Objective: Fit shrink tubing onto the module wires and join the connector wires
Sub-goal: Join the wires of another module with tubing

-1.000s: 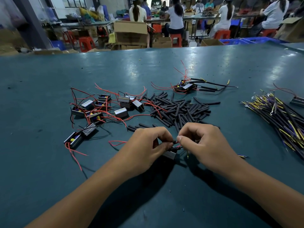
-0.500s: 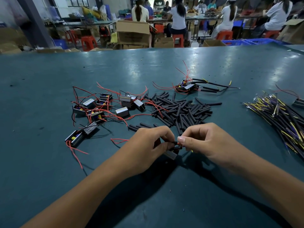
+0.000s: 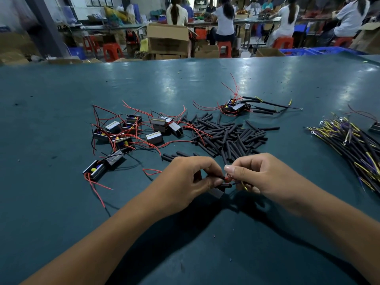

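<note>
Broad teal worktop (image 3: 61, 202), glossy, scuffed, carries everything. Right: bundle of black-sleeved yellow and purple connector wires (image 3: 357, 149), ring terminals at far end. Centre: heap of short matte black shrink tubes (image 3: 228, 136). Left: cluster of small black box modules with thin red leads (image 3: 131, 130). Near centre: left hand (image 3: 185, 182) pinches small dark module's wire (image 3: 223, 178); right hand (image 3: 257, 175) pinches thin yellow-tipped wire (image 3: 243, 185), fingertips almost meeting. Step judged: joining or sleeving. Advice: keep both grips short, ends aligned, tube clear of joint.
</note>
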A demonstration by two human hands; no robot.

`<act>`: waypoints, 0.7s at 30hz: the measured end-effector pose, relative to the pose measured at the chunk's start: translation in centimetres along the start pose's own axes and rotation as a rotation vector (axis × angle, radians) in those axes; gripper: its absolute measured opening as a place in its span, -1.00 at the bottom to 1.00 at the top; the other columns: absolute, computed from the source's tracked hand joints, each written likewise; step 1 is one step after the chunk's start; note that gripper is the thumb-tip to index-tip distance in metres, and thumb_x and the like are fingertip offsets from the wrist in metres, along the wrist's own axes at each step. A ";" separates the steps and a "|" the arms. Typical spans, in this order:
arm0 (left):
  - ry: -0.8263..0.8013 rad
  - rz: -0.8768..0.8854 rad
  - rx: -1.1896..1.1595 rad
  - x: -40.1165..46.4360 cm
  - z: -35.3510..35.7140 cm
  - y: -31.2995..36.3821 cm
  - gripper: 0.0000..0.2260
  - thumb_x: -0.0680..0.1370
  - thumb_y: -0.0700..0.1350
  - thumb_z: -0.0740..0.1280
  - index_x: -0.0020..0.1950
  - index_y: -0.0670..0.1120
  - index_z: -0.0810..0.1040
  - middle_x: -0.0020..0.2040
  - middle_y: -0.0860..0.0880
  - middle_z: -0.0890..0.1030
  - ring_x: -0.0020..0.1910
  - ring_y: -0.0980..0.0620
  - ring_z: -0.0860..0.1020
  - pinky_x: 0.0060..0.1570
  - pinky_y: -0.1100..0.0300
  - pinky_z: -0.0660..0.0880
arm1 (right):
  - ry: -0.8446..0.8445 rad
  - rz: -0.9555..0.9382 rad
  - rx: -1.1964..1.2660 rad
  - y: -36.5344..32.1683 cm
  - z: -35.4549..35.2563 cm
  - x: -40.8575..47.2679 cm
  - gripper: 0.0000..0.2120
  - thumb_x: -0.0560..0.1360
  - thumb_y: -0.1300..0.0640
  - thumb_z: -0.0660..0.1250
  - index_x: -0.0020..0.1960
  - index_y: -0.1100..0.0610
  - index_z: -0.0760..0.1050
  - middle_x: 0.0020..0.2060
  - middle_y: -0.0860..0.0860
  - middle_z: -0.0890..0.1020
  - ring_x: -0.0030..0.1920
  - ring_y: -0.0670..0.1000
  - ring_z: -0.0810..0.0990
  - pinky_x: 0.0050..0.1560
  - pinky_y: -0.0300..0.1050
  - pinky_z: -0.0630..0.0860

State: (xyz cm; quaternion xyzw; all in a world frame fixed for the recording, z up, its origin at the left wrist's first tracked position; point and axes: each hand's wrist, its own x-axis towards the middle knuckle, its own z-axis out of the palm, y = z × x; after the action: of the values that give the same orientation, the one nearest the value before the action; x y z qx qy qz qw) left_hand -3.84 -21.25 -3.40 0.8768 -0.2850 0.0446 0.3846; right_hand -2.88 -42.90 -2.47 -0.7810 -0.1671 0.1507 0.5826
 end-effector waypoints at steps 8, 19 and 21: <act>0.028 0.045 0.005 0.0 0.1 0.3 -0.94 0.52 -0.13 0.49 -0.06 0.02 0.66 -0.28 0.30 0.55 -0.46 0.13 0.37 -0.42 0.40 0.26 | 0.065 0.002 -0.132 -0.3 0.5 -0.2 -0.69 0.46 -0.05 0.49 -0.32 0.14 0.58 -0.51 -0.04 0.50 -0.43 -0.04 0.39 -0.40 -0.23 0.30; 0.023 0.043 0.001 0.0 0.1 0.2 -0.95 0.53 -0.09 0.48 -0.06 0.04 0.65 -0.26 0.31 0.56 -0.46 0.15 0.37 -0.42 0.45 0.25 | 0.054 0.044 -0.144 -0.8 0.4 -0.4 -0.79 0.52 0.12 0.39 -0.28 0.12 0.62 -0.41 0.10 0.57 -0.40 -0.05 0.45 -0.36 -0.19 0.33; 0.029 0.044 -0.017 0.0 0.1 0.3 -0.95 0.52 -0.09 0.49 -0.05 0.02 0.65 -0.28 0.33 0.55 -0.48 0.17 0.34 -0.43 0.46 0.24 | 0.049 0.038 -0.124 -0.7 0.4 -0.4 -0.75 0.55 0.07 0.38 -0.29 0.12 0.62 -0.41 0.05 0.56 -0.40 -0.08 0.44 -0.38 -0.28 0.33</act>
State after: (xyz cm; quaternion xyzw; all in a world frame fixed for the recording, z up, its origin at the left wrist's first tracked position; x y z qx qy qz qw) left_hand -4.00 -21.48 -3.33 0.8664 -0.2989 0.0634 0.3950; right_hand -3.43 -42.57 -1.89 -0.8222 -0.1469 0.1318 0.5339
